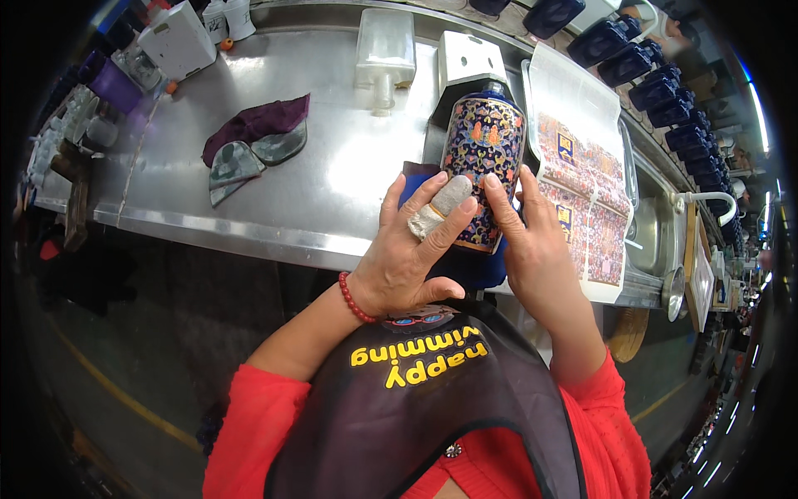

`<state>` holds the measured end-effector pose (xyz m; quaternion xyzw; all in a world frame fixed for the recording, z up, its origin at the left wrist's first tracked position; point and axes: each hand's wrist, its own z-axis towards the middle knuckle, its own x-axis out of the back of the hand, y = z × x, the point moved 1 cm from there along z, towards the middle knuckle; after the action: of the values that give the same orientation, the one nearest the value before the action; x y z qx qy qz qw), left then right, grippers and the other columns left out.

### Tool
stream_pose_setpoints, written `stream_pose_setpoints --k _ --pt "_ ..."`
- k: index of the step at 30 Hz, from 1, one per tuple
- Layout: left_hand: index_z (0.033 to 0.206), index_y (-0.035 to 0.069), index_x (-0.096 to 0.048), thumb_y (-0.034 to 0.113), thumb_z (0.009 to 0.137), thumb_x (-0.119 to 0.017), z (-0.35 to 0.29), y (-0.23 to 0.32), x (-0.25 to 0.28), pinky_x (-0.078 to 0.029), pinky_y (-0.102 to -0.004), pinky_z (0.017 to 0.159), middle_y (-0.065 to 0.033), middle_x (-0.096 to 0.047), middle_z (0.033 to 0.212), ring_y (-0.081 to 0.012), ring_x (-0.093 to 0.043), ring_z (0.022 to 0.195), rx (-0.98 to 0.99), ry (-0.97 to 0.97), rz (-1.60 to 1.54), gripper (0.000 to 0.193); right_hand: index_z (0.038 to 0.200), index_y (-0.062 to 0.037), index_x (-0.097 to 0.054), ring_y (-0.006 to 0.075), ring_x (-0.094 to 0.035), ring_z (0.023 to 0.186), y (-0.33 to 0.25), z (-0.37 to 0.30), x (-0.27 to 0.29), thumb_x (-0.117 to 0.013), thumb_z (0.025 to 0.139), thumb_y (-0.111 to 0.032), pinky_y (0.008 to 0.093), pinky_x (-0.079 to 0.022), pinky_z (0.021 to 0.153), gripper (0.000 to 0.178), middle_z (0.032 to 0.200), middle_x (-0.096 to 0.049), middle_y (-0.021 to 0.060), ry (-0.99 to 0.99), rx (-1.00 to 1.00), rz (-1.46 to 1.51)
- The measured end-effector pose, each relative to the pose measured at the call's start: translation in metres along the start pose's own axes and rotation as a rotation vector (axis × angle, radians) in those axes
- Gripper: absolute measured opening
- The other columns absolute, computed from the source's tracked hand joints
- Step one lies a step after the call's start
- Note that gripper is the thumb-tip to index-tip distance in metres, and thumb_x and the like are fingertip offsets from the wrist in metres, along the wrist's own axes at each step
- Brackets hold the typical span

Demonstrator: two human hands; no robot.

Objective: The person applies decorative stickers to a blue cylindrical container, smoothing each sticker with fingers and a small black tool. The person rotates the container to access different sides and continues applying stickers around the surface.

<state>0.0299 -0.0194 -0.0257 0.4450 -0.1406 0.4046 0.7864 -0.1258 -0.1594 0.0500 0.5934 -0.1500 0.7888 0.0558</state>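
A dark blue bottle (484, 141) wrapped in a colourful floral decal leans in front of me, its neck pointing away. My left hand (407, 249) rests on its lower left part with fingers spread and thumb out; a pale grey cover sits on one finger, with white wrapping at its base. With my right hand (536, 241) I hold the bottle's lower right edge, a finger on the front face and others along the side. Blue cloth (478, 270) shows under the bottle's near end. Behind its neck stands a white block with holes (471, 56).
A purple cloth (258, 129) and greyish flat pieces (235, 165) lie on the steel table (320, 195). Beyond is a clear rectangular bottle (386, 50). Printed decal sheets (582, 158) lie at right, beside a sink (657, 237). Several dark blue bottles (657, 87) line the far right edge.
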Motion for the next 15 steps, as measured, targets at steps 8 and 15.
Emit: stream_pose_setpoints --k 8,15 --pt "0.137 0.018 -0.067 0.068 0.101 -0.037 -0.028 0.012 0.000 -0.015 -0.0579 0.122 -0.0147 -0.056 0.146 -0.0327 -0.038 0.142 -0.007 0.054 0.226 0.069 0.154 -0.0175 -0.047 0.0446 -0.057 0.111 0.000 -0.001 -0.002 -0.055 0.083 0.010 0.0492 -0.048 0.096 0.076 0.145 -0.044 0.0359 0.008 -0.009 0.029" --pt "0.136 0.014 -0.067 0.066 0.102 -0.038 -0.040 0.008 0.004 -0.018 -0.0564 0.120 -0.0161 -0.059 0.143 -0.0324 -0.044 0.137 0.056 0.141 0.175 0.069 0.151 -0.0162 -0.052 0.0436 -0.058 0.110 -0.002 -0.009 0.001 -0.056 0.082 0.011 0.0477 -0.048 0.096 0.074 0.147 -0.042 0.0353 0.007 -0.023 0.017"
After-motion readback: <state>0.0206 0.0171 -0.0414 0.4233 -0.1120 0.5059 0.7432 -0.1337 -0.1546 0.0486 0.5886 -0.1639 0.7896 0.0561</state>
